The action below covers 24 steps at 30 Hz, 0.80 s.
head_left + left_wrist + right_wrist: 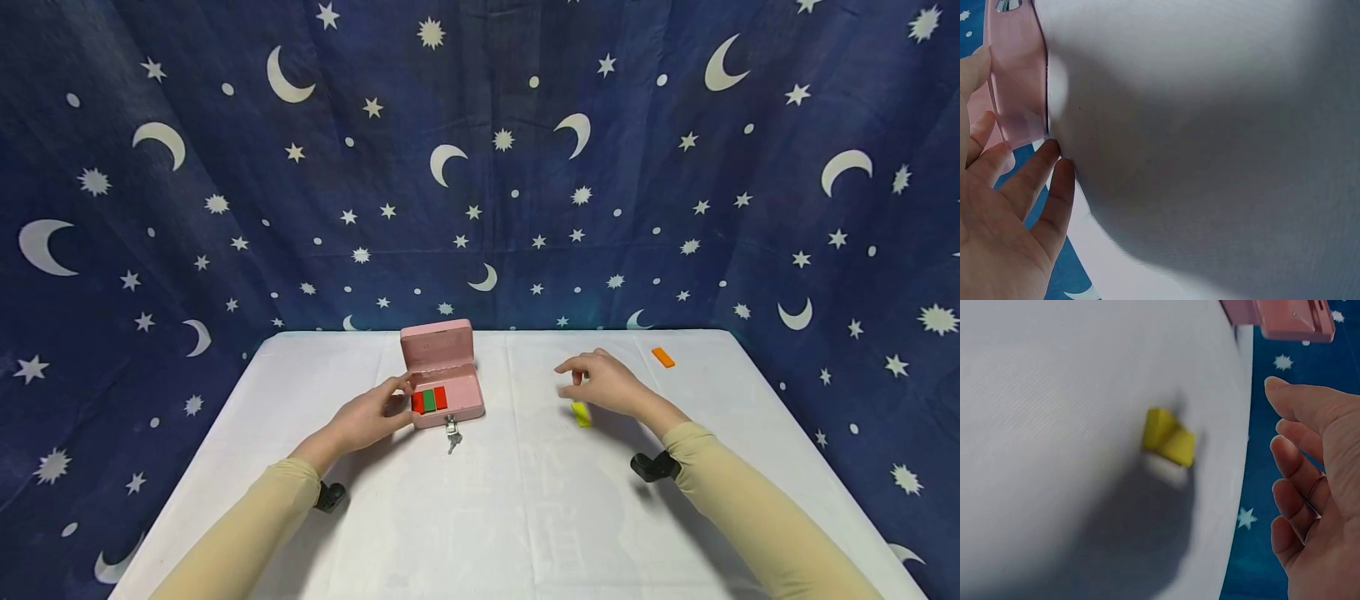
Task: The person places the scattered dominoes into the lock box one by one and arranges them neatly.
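A small pink cash box (pixel 467 410) stands with its lid raised on the table, red (pixel 440 397) and green (pixel 429 401) flat blocks side by side within. At the box's left side is my left hand (pixel 369 414); its fingers are spread and touch the box, thumb near the front corner. My right hand (pixel 603 382) hovers above the table with nothing in its grasp, thumb and index finger apart. Just below it is a yellow block (pixel 1170 439), blurred and angled in the right wrist view; whether it is one piece or two I cannot tell.
Keys (pixel 453 435) hang from the lock at the box's front. An orange block (pixel 663 357) lies farther back on the right of the white table (pixel 487 517). Behind the table hangs a dark blue cloth (pixel 517 275) with moons and stars.
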{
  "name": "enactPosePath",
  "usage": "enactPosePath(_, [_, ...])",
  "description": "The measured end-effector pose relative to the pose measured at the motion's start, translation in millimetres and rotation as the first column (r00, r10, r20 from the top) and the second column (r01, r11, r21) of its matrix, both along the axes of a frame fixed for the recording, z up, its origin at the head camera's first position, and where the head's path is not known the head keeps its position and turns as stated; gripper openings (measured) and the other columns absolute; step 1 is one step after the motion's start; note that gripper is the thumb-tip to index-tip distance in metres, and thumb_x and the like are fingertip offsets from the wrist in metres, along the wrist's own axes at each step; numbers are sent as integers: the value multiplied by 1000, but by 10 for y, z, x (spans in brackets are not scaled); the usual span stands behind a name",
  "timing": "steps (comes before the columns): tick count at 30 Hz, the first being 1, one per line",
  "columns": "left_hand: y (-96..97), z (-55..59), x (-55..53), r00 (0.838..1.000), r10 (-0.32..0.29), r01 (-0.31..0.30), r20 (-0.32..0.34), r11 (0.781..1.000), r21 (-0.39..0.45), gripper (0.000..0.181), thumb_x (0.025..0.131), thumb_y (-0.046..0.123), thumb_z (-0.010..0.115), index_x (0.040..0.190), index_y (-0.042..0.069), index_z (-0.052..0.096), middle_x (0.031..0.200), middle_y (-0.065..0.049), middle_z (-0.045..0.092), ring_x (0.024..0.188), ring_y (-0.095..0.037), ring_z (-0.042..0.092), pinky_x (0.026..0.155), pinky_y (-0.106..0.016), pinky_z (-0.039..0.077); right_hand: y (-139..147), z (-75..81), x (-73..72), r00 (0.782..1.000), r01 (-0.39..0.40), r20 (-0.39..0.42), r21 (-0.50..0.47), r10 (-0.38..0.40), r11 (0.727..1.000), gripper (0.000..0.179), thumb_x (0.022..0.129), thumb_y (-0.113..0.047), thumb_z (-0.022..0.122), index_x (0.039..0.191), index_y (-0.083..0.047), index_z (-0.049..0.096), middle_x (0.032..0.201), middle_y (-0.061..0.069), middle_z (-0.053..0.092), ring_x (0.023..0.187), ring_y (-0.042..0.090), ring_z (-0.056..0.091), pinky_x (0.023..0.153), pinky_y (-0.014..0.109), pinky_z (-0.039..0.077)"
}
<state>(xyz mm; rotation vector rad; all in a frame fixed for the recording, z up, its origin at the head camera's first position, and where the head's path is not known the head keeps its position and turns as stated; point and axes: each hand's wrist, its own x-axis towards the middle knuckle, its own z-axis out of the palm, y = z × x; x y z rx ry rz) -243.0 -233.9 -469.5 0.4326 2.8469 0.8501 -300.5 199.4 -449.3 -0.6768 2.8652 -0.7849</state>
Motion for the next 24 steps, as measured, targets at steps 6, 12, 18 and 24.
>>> enactPosePath(6, [-5, -4, -10, 1000, -13, 13, -24, 1000, -5, 39, 96, 40, 66, 126, 18, 56, 163, -1, 34, 135, -28, 53, 106, -55, 43, 160, -52, 58, 999, -18, 44, -1, 18, 1000, 45, 87, -31, 81, 127, -13, 71, 84, -7, 59, 87, 19, 46, 72, 35, 40])
enactPosePath(12, [0, 7, -6, 1000, -13, 13, -23, 1000, 0, 38, 96, 41, 67, 124, 19, 56, 163, 0, 35, 136, -27, 52, 106, -55, 43, 283, -121, 127, 993, -24, 119, -17, 26, 1000, 51, 84, -32, 84, 129, -12, 69, 93, -6, 62, 93, 19, 49, 79, 37, 42])
enactPosePath(18, [-6, 10, -2, 1000, -16, 16, -26, 1000, 5, 37, 96, 40, 67, 124, 19, 56, 163, 0, 35, 135, -27, 53, 105, -54, 44, 392, -207, 163, 991, -56, 120, -49, 62, 997, 54, 81, -32, 87, 128, -13, 70, 101, -2, 64, 97, 19, 54, 84, 38, 46])
enactPosePath(24, [-11, 0, 13, 999, -22, 22, -25, 1000, 17, 36, 96, 38, 67, 123, 18, 56, 162, -1, 36, 133, -28, 55, 104, -55, 45, 499, -292, 183, 986, -73, 148, -68, 83, 995, 56, 80, -34, 87, 130, -15, 69, 107, 0, 62, 97, 19, 53, 85, 37, 46])
